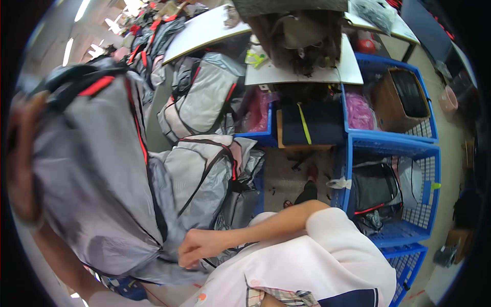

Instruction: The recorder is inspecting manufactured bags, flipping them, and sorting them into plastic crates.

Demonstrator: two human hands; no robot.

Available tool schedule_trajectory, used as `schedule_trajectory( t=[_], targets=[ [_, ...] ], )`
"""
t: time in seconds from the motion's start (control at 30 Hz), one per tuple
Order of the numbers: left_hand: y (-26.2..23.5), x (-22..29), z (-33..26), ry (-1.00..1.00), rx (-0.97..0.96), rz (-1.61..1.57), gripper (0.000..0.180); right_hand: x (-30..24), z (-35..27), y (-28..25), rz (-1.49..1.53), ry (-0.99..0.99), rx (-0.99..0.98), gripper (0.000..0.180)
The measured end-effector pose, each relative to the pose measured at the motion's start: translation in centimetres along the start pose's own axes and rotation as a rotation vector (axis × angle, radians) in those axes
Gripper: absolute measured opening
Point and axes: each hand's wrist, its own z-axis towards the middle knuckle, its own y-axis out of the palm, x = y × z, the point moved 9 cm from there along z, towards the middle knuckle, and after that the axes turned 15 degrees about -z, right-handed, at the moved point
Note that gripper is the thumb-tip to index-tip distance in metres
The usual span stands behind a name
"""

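Note:
A large grey bag (102, 158) with black piping and red trim stands up on the left, close to me. At its far left side is my left hand (24, 158), smeared by motion, so its fingers cannot be read clearly. My right hand (204, 246) is closed at the lower right edge of this bag, fingers curled on the silvery fabric. Right beside the big bag lies another grey bag piece (197, 176) with black piping and a red strip. Farther off rests a third grey bag piece (207, 94).
A sewing machine (296, 36) stands on a white table (302, 77) ahead. Blue crates (391, 139) line the right side; one holds a cardboard box (394, 100), another a dark folded bag piece (376, 187). A dark seat (312, 123) is under the table. More bags (158, 46) are heaped at the back left.

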Motion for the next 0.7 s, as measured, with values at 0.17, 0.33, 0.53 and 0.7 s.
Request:
schedule_trajectory(
  t=[0.17, 0.33, 0.53, 0.7],
  targets=[
    [12.5, 9.5, -7.1, 0.5, -0.453, -0.232, 0.015, -10.7, -10.7, -10.6, -0.035, -0.33, 0.664, 0.023],
    [19.0, 16.6, -11.4, 0.642, -0.576, -0.723, 0.016, -12.6, -8.8, -18.8, -0.719, -0.416, 1.04, 0.019],
    [22.6, 17.4, -12.7, 0.71, -0.428, -0.864, 0.021, 8.4, -5.2, -20.3, -0.417, 0.319, 0.897, 0.034],
    [21.3, 10.7, -11.3, 0.367, -0.2, -0.73, 0.033, 13.0, -12.8, -19.1, -0.586, 0.528, 0.765, 0.033]
  ],
)
